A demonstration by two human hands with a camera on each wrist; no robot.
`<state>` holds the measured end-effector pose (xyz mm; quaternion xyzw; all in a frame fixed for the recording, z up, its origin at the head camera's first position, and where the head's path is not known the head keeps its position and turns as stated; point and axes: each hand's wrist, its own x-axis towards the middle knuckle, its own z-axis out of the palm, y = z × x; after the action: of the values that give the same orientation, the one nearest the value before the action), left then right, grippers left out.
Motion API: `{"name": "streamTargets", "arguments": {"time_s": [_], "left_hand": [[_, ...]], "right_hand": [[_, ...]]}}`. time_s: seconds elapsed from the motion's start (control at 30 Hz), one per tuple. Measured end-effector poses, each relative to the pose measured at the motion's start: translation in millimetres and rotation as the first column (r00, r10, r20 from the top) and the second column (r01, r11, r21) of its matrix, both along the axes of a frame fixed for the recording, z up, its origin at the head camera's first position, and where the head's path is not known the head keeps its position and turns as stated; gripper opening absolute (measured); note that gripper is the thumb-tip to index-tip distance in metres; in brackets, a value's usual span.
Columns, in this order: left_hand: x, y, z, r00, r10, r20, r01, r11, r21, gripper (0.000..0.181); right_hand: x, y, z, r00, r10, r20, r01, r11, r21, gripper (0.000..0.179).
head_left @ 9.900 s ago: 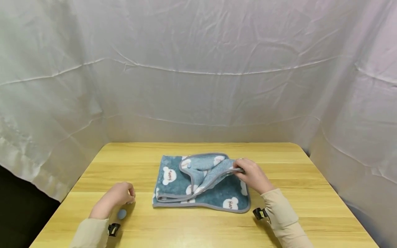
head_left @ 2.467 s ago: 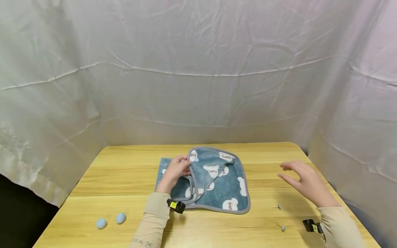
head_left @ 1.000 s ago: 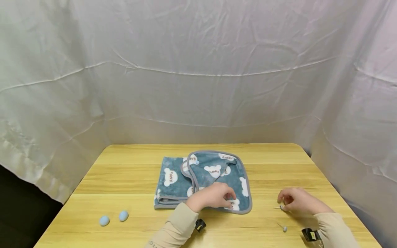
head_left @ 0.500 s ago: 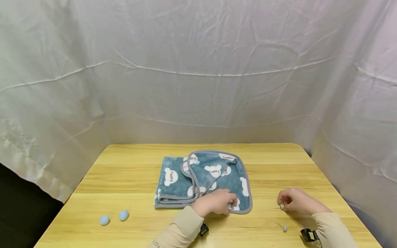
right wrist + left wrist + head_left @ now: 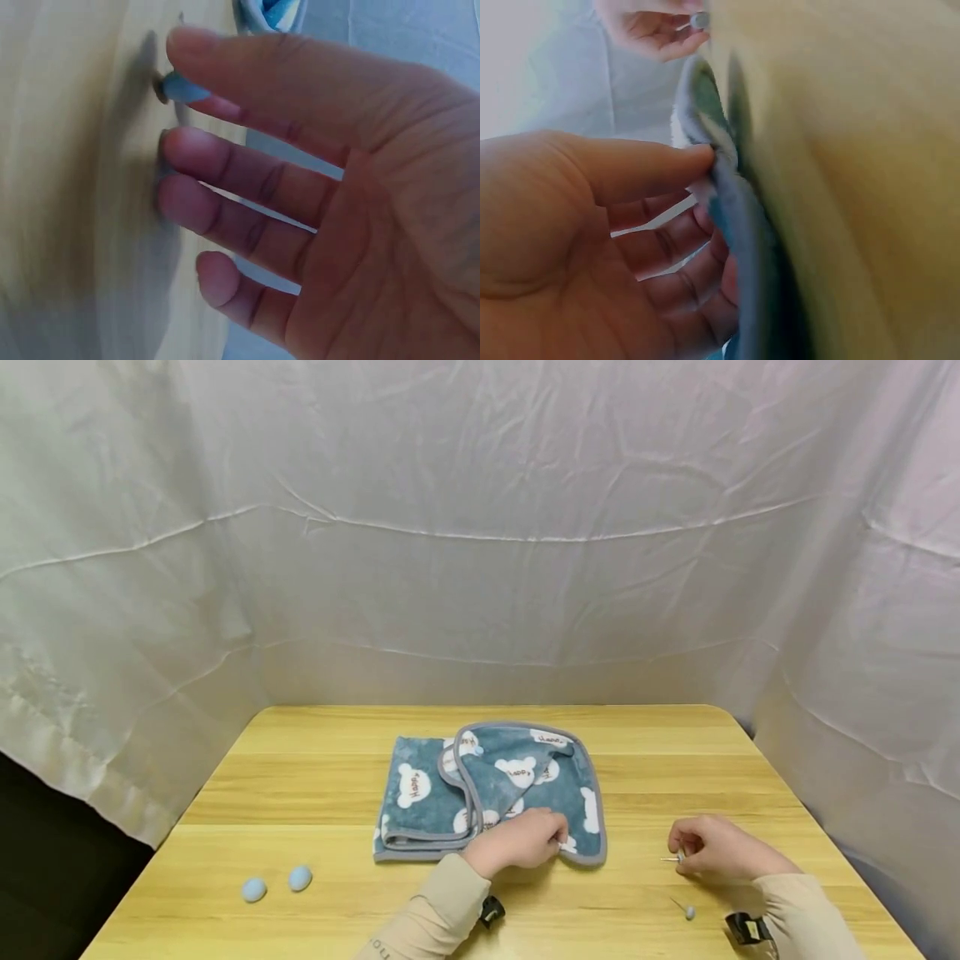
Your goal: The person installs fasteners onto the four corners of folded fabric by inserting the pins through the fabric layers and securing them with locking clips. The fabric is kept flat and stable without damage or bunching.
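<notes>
A teal fleece cloth (image 5: pixel 431 814) with white bear prints and grey edging lies folded on the table. At its front edge my left hand (image 5: pixel 528 839) pinches the grey hem between thumb and fingers and lifts it a little, as the left wrist view shows of the hem (image 5: pixel 746 232). To the right of the cloth, my right hand (image 5: pixel 723 847) has thumb and index finger on a small pin (image 5: pixel 680 857) with a light blue head. In the right wrist view the pin's head (image 5: pixel 184 88) sits by the thumb tip, close over the wood.
A second blue-headed pin (image 5: pixel 689 912) lies in front of my right hand. Two light blue domed caps (image 5: pixel 254 889) sit at the front left of the wooden table (image 5: pixel 337 927). Pale curtains (image 5: pixel 480 568) hang around the table's back and sides.
My left hand goes from the flap's left edge to the front hem and now lifts it. The right hand, earlier raised and apart from the pins, comes down onto one pin.
</notes>
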<state>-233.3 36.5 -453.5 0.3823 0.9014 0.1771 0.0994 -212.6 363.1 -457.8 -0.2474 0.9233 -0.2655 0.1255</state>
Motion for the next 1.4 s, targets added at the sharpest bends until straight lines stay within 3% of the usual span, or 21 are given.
{"name": "streamTargets", "arguments": {"time_s": [0.17,0.33,0.47,0.6,0.73,0.97,1.17,1.4], "left_hand": [[-8.3,-5.8,4.7,0.995,0.067,0.068,-0.077,0.985,0.153,0.007],[-15.6,-12.1,10.6,0.980,0.112,0.166,-0.156,0.947,0.279,0.006],[-20.4,-16.4,13.9,0.971,0.149,0.187,-0.205,0.919,0.335,0.015],[-24.6,-19.6,16.7,0.960,0.194,0.204,-0.259,0.893,0.368,0.023],[-27.8,-20.0,18.8,0.940,0.231,0.250,-0.320,0.852,0.414,0.022],[-31.0,-22.5,20.2,0.884,0.287,0.369,-0.445,0.761,0.473,0.022],[-34.0,-25.5,18.4,0.830,0.311,0.462,-0.533,0.686,0.495,0.026],[-38.3,-26.2,14.4,0.779,0.343,0.525,-0.608,0.615,0.501,0.026]], "right_hand": [[-2.6,-1,-0.2,1.000,-0.004,0.008,0.004,1.000,0.006,0.014],[-1.9,-2,-0.1,0.999,-0.030,0.009,0.030,0.999,0.027,0.013],[-2.0,-7,1.9,0.999,-0.041,-0.022,0.041,0.999,0.031,0.012],[-7.0,-21,10.7,0.992,-0.038,-0.117,0.038,0.999,0.003,0.011],[-12.1,-43,27.1,0.969,-0.020,-0.246,0.018,1.000,-0.012,0.011],[-15.8,-84,51.2,0.954,-0.004,-0.299,-0.007,0.999,-0.034,0.005],[-23.7,-115,52.6,0.953,0.039,-0.300,-0.063,0.995,-0.073,0.003],[-33.0,-136,56.4,0.953,0.013,-0.304,-0.050,0.992,-0.115,0.004]]}}
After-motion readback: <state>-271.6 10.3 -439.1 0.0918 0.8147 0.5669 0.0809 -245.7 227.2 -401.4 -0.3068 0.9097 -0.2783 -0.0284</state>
